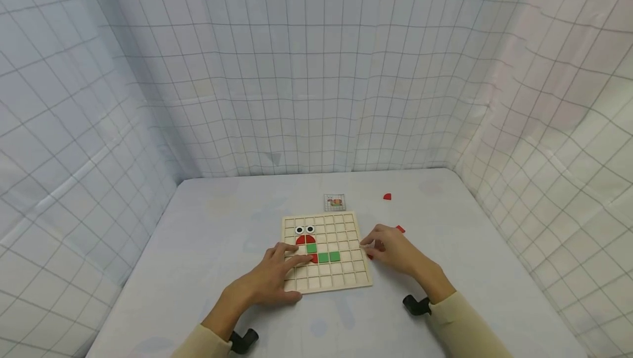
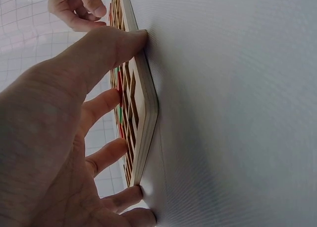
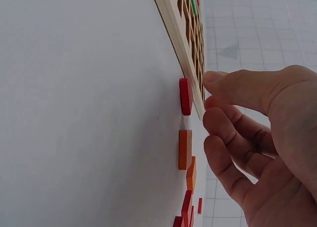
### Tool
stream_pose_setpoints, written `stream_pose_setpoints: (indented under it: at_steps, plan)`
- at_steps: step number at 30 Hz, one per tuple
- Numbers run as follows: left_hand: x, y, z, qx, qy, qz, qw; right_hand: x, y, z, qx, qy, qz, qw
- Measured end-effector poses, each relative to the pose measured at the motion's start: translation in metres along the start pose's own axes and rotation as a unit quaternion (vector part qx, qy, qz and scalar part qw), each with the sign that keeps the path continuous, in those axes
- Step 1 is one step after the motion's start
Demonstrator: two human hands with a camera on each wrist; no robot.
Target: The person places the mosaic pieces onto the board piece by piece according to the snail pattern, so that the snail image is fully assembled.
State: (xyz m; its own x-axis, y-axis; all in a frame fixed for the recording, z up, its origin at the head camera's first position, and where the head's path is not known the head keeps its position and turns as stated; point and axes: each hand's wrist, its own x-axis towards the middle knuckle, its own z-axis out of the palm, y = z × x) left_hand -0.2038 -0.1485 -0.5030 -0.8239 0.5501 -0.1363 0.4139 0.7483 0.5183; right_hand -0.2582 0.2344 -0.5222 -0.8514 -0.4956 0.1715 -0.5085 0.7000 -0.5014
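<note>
Plainly, the work centres on a wooden grid board (image 1: 341, 231), which lies flat on the desk (image 1: 222, 210), between its left and right edges and well in from the far edge. The left hand (image 1: 272, 278) is spread over the board's left part, holding nothing; its index fingertip touches a red piece (image 1: 314, 258), and its thumb rests against the board's near side.

The right hand (image 1: 393, 248) is at the board's right side, toward the right edge of the desk, fingers bent, thumb and index close; whether a piece sits between them cannot be told.

Set in the board are two eye pieces (image 1: 304, 229), two red quarter-round pieces (image 1: 305, 239) just below, one green square (image 1: 311, 248) under these, and two green tiles (image 1: 328, 257) to the right of the touched red piece.

Beyond the board, toward the far edge, lies a picture card (image 1: 334, 202); a loose red quarter-round (image 1: 388, 196) lies nearer the far right corner. The right wrist view shows a red block (image 3: 185, 96) just beside the board, then orange blocks (image 3: 185, 150) and more red blocks (image 3: 186, 205).
</note>
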Motion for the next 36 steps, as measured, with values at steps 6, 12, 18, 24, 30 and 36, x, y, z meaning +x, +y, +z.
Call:
stream_pose_setpoints:
  at_steps: [6,12,18,24,30,36]
  plan:
    - [0.0,0.0,-0.002,0.002,-0.001,0.0,1.0,-0.005,0.008,-0.005,-0.005,-0.014,0.007,0.9999]
    - [0.001,-0.001,-0.001,0.001,-0.002,0.001,1.0,-0.008,0.012,-0.007,0.0,-0.028,0.022,0.9994]
    - [0.002,-0.003,0.0,0.012,0.01,0.01,0.9998,-0.007,0.011,-0.005,0.002,-0.031,0.03,0.9991]
    - [0.004,-0.003,0.001,0.027,0.013,0.013,0.9995,-0.006,0.01,-0.002,0.017,-0.031,0.024,0.9991]
    - [0.005,-0.004,0.0,0.03,0.01,0.011,0.9995,-0.004,0.009,-0.003,0.021,-0.042,0.029,0.9985]
    - [0.006,-0.005,0.003,0.022,0.003,0.007,0.9997,-0.005,0.009,-0.005,0.007,-0.044,0.024,0.9987]
